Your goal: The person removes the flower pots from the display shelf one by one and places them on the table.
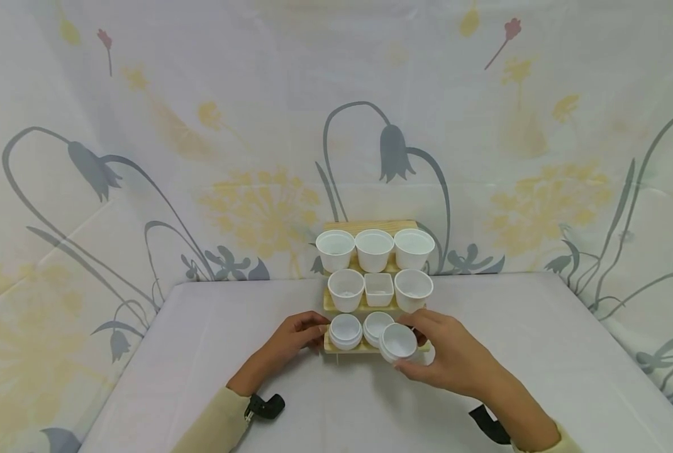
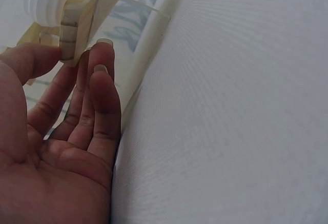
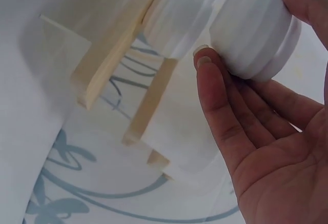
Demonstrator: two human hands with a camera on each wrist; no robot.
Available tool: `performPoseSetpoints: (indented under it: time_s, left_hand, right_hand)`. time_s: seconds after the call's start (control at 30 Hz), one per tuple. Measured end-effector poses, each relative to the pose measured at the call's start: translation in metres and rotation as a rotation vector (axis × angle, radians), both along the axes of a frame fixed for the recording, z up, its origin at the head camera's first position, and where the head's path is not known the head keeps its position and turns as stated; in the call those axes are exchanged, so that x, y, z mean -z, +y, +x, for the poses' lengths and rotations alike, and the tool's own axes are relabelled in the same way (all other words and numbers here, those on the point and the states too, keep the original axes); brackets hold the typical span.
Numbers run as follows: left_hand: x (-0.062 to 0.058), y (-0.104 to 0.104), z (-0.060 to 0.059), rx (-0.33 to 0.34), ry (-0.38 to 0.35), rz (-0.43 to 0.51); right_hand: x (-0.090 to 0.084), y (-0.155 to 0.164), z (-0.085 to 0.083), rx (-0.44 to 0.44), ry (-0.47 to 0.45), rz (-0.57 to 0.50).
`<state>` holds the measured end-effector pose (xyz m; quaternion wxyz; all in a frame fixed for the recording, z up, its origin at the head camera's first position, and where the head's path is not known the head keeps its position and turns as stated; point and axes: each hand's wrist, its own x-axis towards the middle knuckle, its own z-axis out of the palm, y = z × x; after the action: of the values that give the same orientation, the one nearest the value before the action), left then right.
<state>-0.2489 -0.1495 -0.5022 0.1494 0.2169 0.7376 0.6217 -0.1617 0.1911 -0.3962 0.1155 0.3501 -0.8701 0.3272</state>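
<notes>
A tiered wooden stand (image 1: pixel 370 225) holds white cups in rows. My left hand (image 1: pixel 291 340) grips the left end of its lowest board; in the left wrist view the thumb lies on one side of the board end (image 2: pixel 68 32) and fingers on the other. My right hand (image 1: pixel 455 355) pinches a small, round, ridged white cup (image 3: pixel 253 32) between thumb and fingers, tilted in front of the lowest board's right part. On that board, one white cup (image 1: pixel 345 331) sits at the left. A second cup (image 1: pixel 377 324) stands in the middle, partly hidden by the held one.
Three round white cups, including the left one (image 1: pixel 335 251), fill the top row. The middle row has a square cup (image 1: pixel 378 289) between two round ones. A white-covered table (image 1: pixel 246 314) lies below, and a flower-printed cloth (image 1: pixel 257 126) hangs close behind the stand.
</notes>
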Motion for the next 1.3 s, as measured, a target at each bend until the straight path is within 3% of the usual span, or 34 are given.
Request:
performPoseSetpoints:
  time_s: [0.6, 0.97, 1.3]
  left_hand:
    - [-0.003, 0.000, 0.001, -0.016, 0.000, -0.019]
    - [-0.003, 0.000, 0.001, -0.009, -0.009, -0.014]
    - [-0.002, 0.000, 0.001, 0.005, 0.005, -0.013]
  right_hand:
    - [0.012, -0.023, 0.010, -0.014, -0.038, 0.039]
    - [0.024, -0.039, 0.014, -0.061, 0.011, 0.018]
    - [0.034, -0.050, 0.014, -0.077, -0.100, 0.060]
